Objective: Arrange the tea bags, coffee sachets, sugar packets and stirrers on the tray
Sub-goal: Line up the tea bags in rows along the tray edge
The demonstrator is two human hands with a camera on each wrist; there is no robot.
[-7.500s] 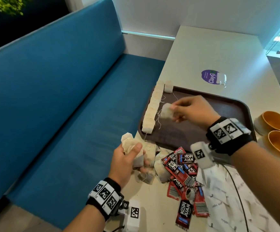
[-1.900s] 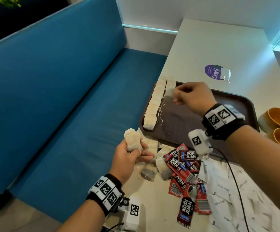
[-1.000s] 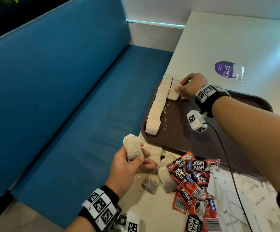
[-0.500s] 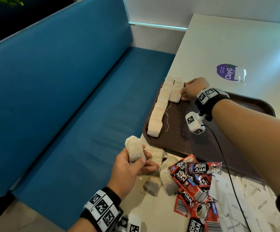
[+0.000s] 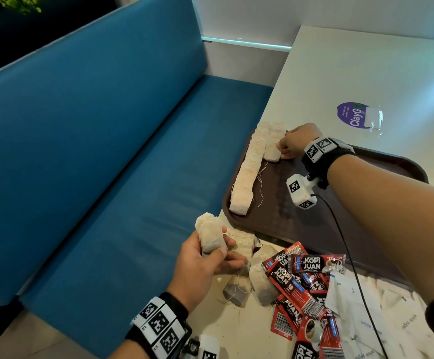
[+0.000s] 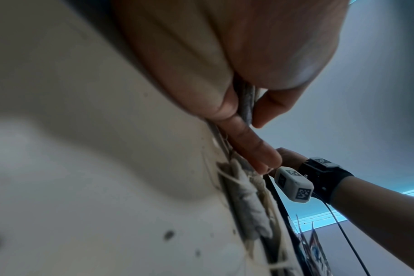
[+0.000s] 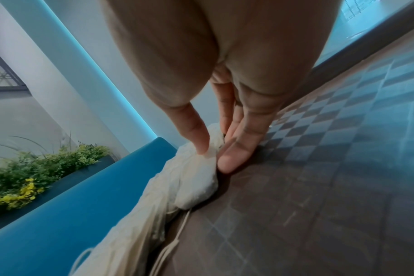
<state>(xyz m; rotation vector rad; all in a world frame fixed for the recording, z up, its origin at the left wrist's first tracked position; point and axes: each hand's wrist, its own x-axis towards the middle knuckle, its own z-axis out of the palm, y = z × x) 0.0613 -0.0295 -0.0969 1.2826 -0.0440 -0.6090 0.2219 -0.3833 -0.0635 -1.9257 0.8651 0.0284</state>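
A brown tray (image 5: 285,224) lies on the white table, with a row of tea bags (image 5: 249,172) along its left edge. A second row (image 5: 275,136) begins beside it at the far end. My right hand (image 5: 288,145) pinches the nearest tea bag of that second row (image 5: 271,152), which lies flat on the tray. In the right wrist view the thumb (image 7: 199,142) and fingers (image 7: 236,149) straddle the bag (image 7: 199,183). Near the table's left edge my left hand (image 5: 205,260) grips a small stack of tea bags (image 5: 209,234). Between its fingers (image 6: 267,110) that stack shows as grey (image 6: 246,100).
Loose tea bags (image 5: 259,281), red coffee sachets (image 5: 306,278) and white sugar packets (image 5: 366,320) lie heaped on the table just in front of the tray. A blue bench (image 5: 107,151) runs along the left. A purple sticker (image 5: 353,117) sits on the table beyond the tray.
My right hand carried a tea bag to the tray's far left and set it down in the second row, where it has stayed. My left hand has kept its stack.
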